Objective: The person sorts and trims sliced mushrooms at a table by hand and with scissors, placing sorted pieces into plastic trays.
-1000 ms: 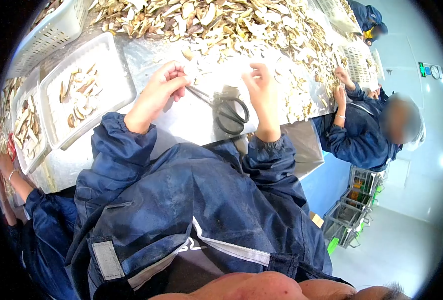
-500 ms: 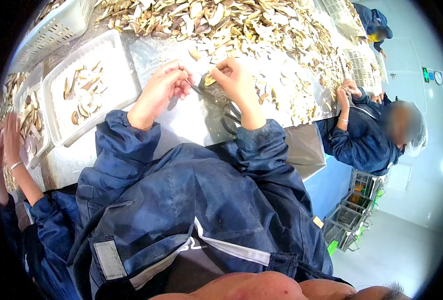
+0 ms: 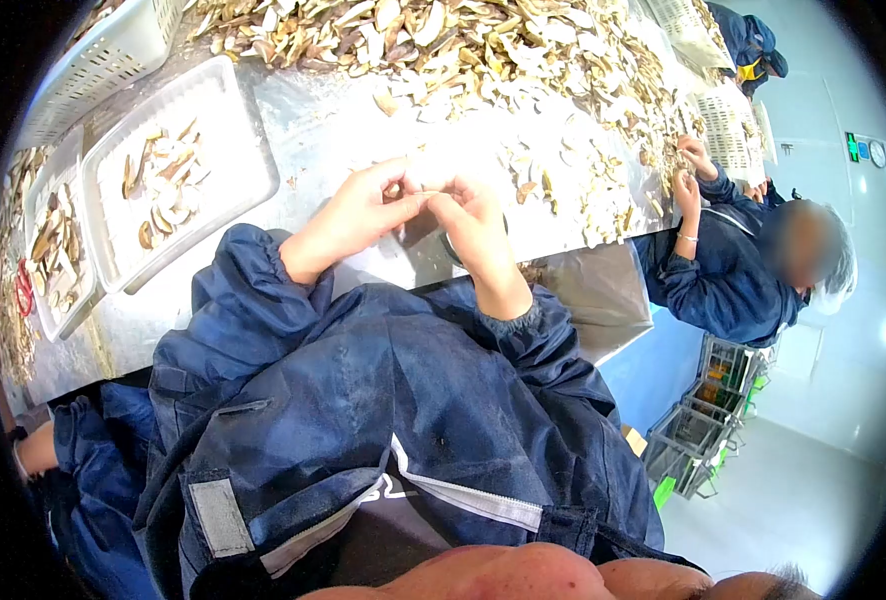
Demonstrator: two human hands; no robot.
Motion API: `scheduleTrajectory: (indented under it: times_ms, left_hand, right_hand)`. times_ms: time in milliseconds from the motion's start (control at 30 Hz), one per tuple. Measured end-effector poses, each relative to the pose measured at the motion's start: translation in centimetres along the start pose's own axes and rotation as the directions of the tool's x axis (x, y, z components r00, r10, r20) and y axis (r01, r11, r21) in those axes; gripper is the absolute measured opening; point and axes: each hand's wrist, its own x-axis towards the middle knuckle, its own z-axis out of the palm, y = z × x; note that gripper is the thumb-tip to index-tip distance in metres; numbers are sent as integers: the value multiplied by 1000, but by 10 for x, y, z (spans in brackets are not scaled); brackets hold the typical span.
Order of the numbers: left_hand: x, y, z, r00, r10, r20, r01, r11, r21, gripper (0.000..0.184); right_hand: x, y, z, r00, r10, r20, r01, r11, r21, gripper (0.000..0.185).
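Observation:
My left hand [image 3: 361, 215] and my right hand [image 3: 475, 225] meet over the near edge of the metal table, fingertips pinched together. Between them shows a thin edge of a mushroom slice [image 3: 425, 192], mostly covered by the fingers. The left fingers are closed, and what they hold, if anything, is hidden. Beyond the hands spreads a large heap of sliced dried-looking mushrooms [image 3: 433, 40]. Smaller pale pieces [image 3: 573, 170] lie scattered to the right. Behind my right hand is a dark object, largely covered.
On the left stands a white tray [image 3: 253, 150] with some slices in it. Beside it are a narrower tray [image 3: 88, 290] with slices, a perforated basket [image 3: 103, 85] and a red-handled item [image 3: 24, 290]. A co-worker [image 3: 733, 260] handles pieces at the right.
My hands have come together and moved nearer to me; the slice that showed in my right fingers is now mostly hidden. The left neighbour's hands have withdrawn from the narrow tray.

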Motion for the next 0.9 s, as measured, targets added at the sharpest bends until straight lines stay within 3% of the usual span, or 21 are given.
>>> scheduleTrajectory:
  times_ms: [100,167,233,300,400,467,600,700,800,900]
  left_hand:
    - [-1,1,1,1000,-8,-12,8,999,43,16]
    - [1,0,-4,996,-70,-57,75,994,85,15]
    - [4,-1,-16,988,-75,-135,68,996,-56,12]
    - [7,2,-32,978,-96,-186,54,974,-220,7]
    - [9,13,-35,944,-160,-287,0,875,-485,7]
    - [7,20,-37,949,-180,-258,27,864,-503,7]
    - [6,19,-39,964,-163,-212,31,854,-520,5]
    - [4,23,-36,964,-190,-183,54,820,-570,8]
    - [5,22,-36,965,-217,-146,96,813,-574,11]
    - [5,17,-41,970,-211,-124,108,823,-557,10]
  right_hand:
    - [-3,0,-3,1000,-5,-27,2,993,-116,11]
    - [2,-7,-7,991,-85,-101,48,946,-319,12]
    - [2,-30,-1,959,-164,-233,49,901,-431,14]
    - [11,-35,-7,939,-259,-228,85,812,-577,14]
    - [24,-30,-4,912,-400,-89,208,640,-740,15]
    - [29,-31,3,888,-451,86,314,460,-830,15]
    - [23,-28,-8,895,-438,83,287,423,-860,15]
    - [21,-30,-31,848,-530,18,229,335,-914,15]
    - [28,-39,-30,857,-505,-99,114,373,-921,17]
    - [50,-32,-20,842,-539,34,293,404,-867,20]
